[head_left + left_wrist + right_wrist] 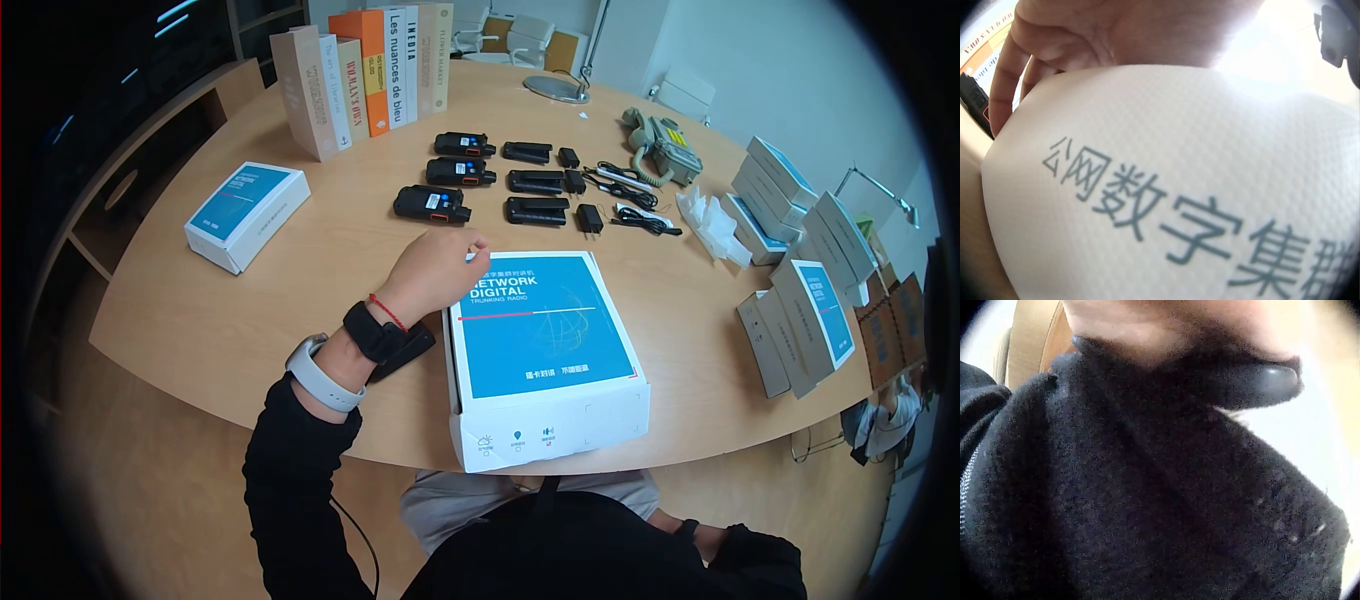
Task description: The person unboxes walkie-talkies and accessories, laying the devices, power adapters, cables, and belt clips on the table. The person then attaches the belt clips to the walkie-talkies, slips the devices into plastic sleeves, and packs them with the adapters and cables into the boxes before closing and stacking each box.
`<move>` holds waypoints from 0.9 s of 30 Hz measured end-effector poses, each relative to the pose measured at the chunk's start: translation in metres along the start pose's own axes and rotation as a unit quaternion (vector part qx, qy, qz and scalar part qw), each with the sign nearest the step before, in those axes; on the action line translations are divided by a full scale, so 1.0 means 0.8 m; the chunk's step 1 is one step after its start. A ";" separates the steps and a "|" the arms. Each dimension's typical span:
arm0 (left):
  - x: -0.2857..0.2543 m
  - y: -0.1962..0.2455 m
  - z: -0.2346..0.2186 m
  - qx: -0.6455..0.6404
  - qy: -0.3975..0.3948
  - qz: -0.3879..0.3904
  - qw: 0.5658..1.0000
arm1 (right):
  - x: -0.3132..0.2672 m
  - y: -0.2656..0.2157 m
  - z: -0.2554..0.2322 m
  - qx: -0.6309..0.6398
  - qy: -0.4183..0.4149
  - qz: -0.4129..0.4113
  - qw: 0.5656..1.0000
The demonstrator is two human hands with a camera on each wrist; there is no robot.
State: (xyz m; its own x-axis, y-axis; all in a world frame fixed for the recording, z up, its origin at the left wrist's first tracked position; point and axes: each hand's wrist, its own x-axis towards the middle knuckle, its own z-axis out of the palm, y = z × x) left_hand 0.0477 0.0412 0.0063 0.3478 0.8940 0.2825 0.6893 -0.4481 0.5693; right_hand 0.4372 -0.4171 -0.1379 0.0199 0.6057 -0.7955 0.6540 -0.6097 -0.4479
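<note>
My left hand [435, 270] is at the far left corner of a white and blue trunking radio box [545, 340]. In the left wrist view its fingers [1007, 94] bend over the far end of the box's side [1147, 144], which carries large printed characters. The box lies flat near the table's front edge, blue printed face up. Down by the lap, below the table edge, is my right hand [662, 520], mostly hidden; the right wrist view is filled by a black sleeve [1116, 487] and some blurred skin, and its fingers do not show.
Beyond the box lie several handheld radios [432, 204], battery-like black pieces [538, 210], plug adapters [590, 219] and cables [645, 222]. Another box [248, 215] sits left, below a row of books [375, 80]. On the right are stacked boxes [800, 325], crumpled tissue [712, 228] and a telephone [662, 145].
</note>
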 end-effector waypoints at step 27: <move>-0.002 0.000 -0.001 0.013 0.002 0.009 1.000 | -0.005 -0.013 -0.020 -0.012 0.021 0.021 0.999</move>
State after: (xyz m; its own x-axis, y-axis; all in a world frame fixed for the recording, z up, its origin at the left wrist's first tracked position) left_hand 0.0468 0.0398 0.0068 0.3584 0.8853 0.2964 0.6984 -0.4649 0.5441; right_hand 0.4425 -0.4055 -0.1235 0.0790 0.6000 -0.7961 0.6701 -0.6232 -0.4033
